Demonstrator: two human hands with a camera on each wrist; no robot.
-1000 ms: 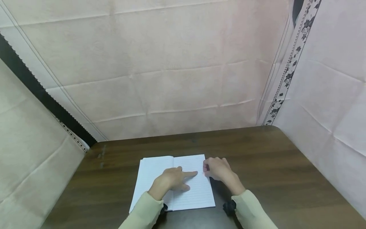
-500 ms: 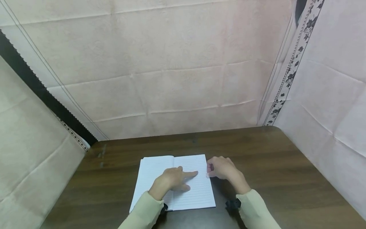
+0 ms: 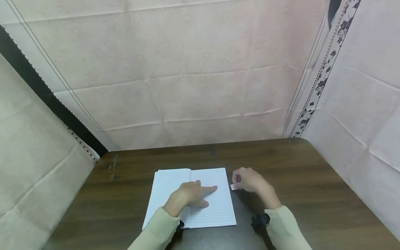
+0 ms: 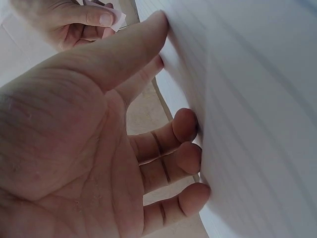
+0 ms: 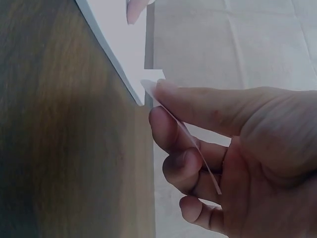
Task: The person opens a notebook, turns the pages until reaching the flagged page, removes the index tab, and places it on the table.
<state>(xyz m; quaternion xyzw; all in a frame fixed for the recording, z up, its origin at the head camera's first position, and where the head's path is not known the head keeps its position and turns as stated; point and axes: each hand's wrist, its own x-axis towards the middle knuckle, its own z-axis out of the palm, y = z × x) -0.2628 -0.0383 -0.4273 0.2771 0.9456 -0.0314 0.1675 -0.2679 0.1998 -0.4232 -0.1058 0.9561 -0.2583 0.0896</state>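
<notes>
An open lined notebook [image 3: 215, 211] lies on the table. My left hand [image 3: 189, 195] rests on its right page, index finger pointing to the right and thumb spread toward me. In the left wrist view, the fingertips of the left hand [image 4: 94, 134] press on the ruled page [image 4: 257, 124]. Just past the notebook's right edge, my right hand [image 3: 251, 181] pinches a small white slip of paper [image 3: 235, 186]. From the right wrist, the slip [image 5: 192, 139] shows as thin and flat, between thumb and index finger of the right hand [image 5: 242, 139], its lower end running toward the palm.
The brown wooden table [image 3: 109, 201] extends to both sides of the notebook. Pale cloth [image 3: 187, 93] hangs behind it and on both sides. A dark device [image 3: 260, 219] sits at the right wrist.
My right hand has moved right, from over the notebook's right edge to beside it, carrying the paper slip, which now shows more clearly. The left hand stays in place on the page.
</notes>
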